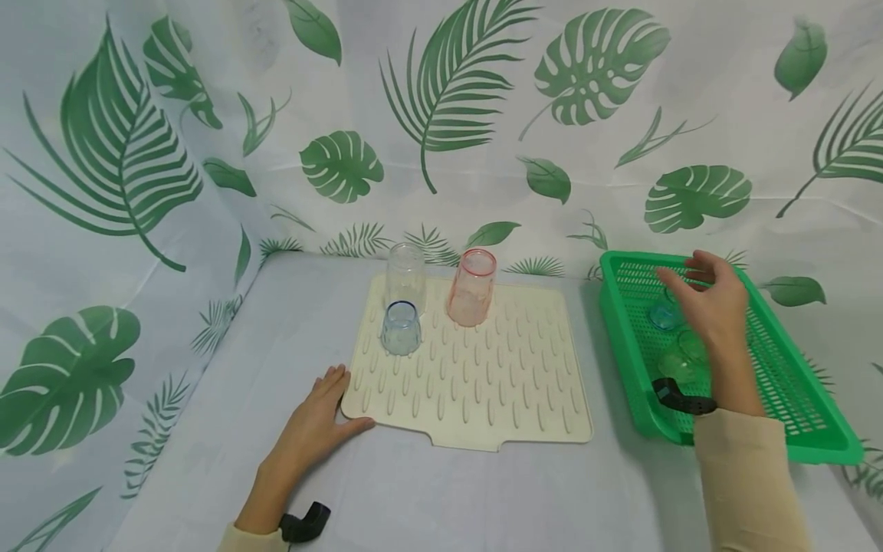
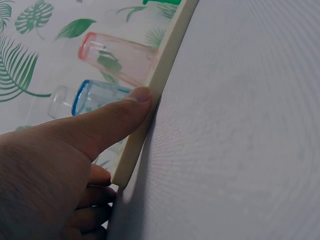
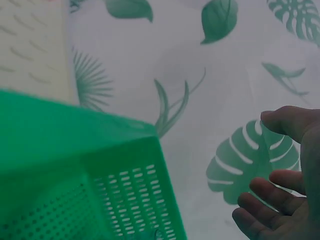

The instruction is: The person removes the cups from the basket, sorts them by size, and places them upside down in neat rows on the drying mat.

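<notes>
My left hand (image 1: 311, 426) rests at the near left corner of a cream drying mat (image 1: 483, 383), its thumb against the front edge and its fingers along the left side. On the mat stand a tall clear glass (image 1: 405, 272), a short blue glass (image 1: 402, 331) in front of it and a pink glass (image 1: 471, 290) with a red edge on top. My right hand (image 1: 713, 303) hovers over a green basket (image 1: 624, 360), fingers spread and holding nothing. Below it in the basket lie a small blue glass (image 1: 664, 314) and a green glass (image 1: 679, 362), partly hidden by the hand and wrist.
The basket stands right of the mat, its side walls slotted and its rim raised. A leaf-printed cloth (image 1: 476, 184) rises behind the table and along the left. White cloth (image 1: 428, 498) covers the tabletop in front of the mat.
</notes>
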Demonstrator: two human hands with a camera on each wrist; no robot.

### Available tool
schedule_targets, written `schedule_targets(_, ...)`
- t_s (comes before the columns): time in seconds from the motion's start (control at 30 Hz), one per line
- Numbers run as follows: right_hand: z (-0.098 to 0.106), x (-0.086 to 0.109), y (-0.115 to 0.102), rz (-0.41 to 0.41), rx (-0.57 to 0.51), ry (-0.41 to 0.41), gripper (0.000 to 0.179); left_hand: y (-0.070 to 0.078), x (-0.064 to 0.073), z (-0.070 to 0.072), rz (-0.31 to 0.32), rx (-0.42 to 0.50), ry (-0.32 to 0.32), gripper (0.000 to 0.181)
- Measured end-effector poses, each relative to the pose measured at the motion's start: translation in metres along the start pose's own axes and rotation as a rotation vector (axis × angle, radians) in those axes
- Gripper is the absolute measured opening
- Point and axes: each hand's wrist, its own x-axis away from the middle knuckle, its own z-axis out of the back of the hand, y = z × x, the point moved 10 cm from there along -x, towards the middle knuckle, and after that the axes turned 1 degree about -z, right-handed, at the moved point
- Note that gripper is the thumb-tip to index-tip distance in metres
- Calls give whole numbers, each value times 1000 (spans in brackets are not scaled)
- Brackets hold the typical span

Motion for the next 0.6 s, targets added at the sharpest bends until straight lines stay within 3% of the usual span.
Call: schedule_targets(0.6,-6,-31,52,-93,117,-81,87,-1,0,-1,22,3,-11,101)
